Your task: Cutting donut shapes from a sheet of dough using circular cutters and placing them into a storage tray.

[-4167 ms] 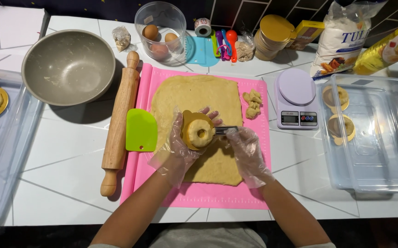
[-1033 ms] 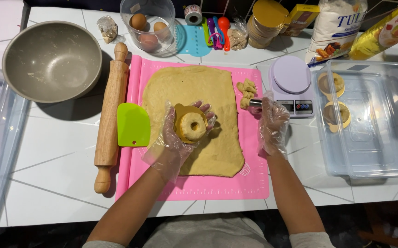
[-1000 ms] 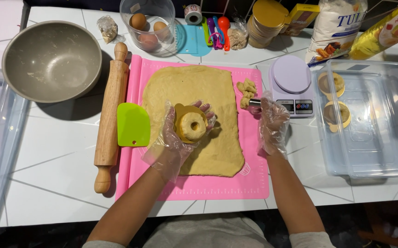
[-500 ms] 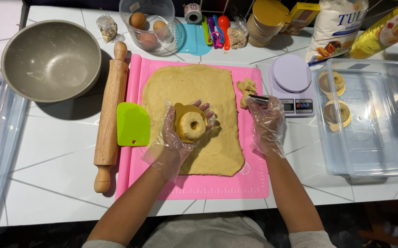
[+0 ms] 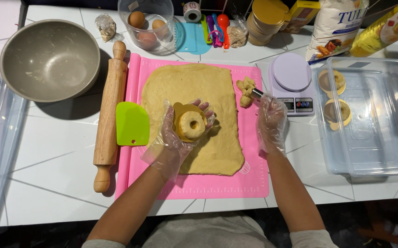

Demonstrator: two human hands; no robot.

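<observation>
Both hands in clear plastic gloves. Left hand (image 5: 180, 133) palm up, fingers cupped and spread, forearm angling in from lower left. Right hand (image 5: 271, 120) reaches forward, fingers curled and pinched at the tips, back of hand up, forearm running in from lower right.

Head-worn camera, steeply down, close

Bare white tiled counter (image 5: 56, 151) is lying open left of and in front of the pink mat (image 5: 217, 183), offering a clear path along the near edge. The rolling pin (image 5: 108, 115) and green scraper (image 5: 132, 124) are fencing the mat's left side. A kitchen scale (image 5: 293, 82) and clear bin (image 5: 369, 119) are crowding the right, leaving only a narrow tile strip between mat and bin.
</observation>
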